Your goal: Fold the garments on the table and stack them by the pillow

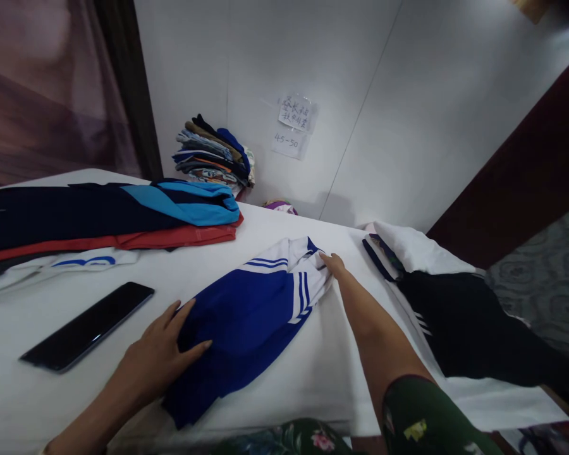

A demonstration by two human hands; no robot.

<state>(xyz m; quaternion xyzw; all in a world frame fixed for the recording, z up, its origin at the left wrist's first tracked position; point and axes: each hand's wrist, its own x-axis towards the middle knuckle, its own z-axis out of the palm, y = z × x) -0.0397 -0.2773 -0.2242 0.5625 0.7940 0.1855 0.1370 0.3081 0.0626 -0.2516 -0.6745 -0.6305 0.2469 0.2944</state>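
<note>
A blue and white sports jacket (246, 316) with striped bands lies folded lengthwise on the white table (284, 385), its collar towards the wall. Spread over its lower left edge, my left hand (171, 344) rests with fingers and thumb apart. At the far end my right hand (332, 262) pinches the white cloth beside the collar. A black phone (90, 325) lies flat to the left of my left hand.
At the left lies a stack of navy, light-blue and red clothes (99, 215). A tall folded pile (213, 155) stands against the wall. Black and white garments (464, 322) are heaped at the right. Handwritten paper notes (291, 129) are taped to the wall.
</note>
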